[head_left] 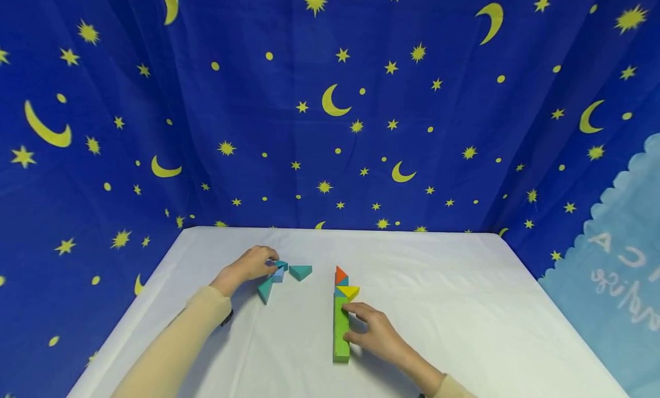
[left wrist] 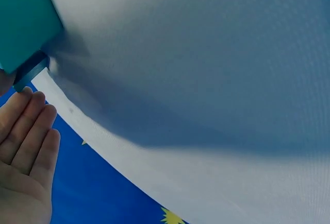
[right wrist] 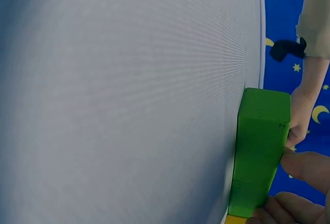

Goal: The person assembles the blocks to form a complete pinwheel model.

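My left hand (head_left: 252, 263) pinches a teal triangular block (head_left: 282, 264) between thumb and fingertips, above a light-blue block (head_left: 279, 275). A larger teal triangular block (head_left: 265, 290) lies just below that hand, and another teal triangle (head_left: 301, 271) lies to its right. My right hand (head_left: 378, 332) rests its thumb and fingertips along the right side of a long green piece (head_left: 341, 332). A seam crosses the green piece (right wrist: 260, 147) in the right wrist view. Beyond its far end stand a yellow triangle (head_left: 352, 292), blue pieces and an orange-red triangle (head_left: 341, 275) in line.
A white cloth covers the table (head_left: 438, 283). Behind and beside it hangs a blue curtain (head_left: 289, 129) with yellow moons and stars. A light-blue panel with white lettering (head_left: 619, 260) hangs at the right.
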The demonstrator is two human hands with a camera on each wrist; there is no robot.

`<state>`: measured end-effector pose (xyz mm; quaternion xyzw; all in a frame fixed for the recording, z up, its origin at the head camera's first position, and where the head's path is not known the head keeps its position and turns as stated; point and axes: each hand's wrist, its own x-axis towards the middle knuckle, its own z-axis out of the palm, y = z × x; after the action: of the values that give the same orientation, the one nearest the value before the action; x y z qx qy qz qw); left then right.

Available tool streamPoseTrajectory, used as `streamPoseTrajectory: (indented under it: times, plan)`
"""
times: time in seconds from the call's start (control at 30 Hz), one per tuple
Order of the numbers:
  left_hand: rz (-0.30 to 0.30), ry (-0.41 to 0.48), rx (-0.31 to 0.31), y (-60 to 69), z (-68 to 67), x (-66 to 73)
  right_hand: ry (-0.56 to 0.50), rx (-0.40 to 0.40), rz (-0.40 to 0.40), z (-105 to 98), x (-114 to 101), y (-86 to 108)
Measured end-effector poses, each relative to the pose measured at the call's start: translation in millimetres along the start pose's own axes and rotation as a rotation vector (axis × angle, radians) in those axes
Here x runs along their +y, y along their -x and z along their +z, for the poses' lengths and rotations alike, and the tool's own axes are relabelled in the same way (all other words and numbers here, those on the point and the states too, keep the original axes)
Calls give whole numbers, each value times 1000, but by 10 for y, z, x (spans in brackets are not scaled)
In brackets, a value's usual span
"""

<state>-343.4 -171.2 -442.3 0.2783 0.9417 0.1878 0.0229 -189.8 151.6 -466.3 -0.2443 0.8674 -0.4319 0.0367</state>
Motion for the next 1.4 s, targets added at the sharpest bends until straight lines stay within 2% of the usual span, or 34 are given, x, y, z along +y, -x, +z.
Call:
streamPoseTrajectory:
  times: [0.27,0.47,0.7,0.97,1.4]
  plan:
    - [-29,-19,15,11,14,6,2,-1,6,15,-6,5]
    - [-77,29,80,35,-86,5,10,2,4,13,1,5]
    - [-49,37,119,66,-230,44,28,12,-7,1,13,11]
    - [-20,36,116,63,-294,218,31,10,-4,3,19,2]
    - [70,5,105,24,-291,483,31,1,4,6,12,-3]
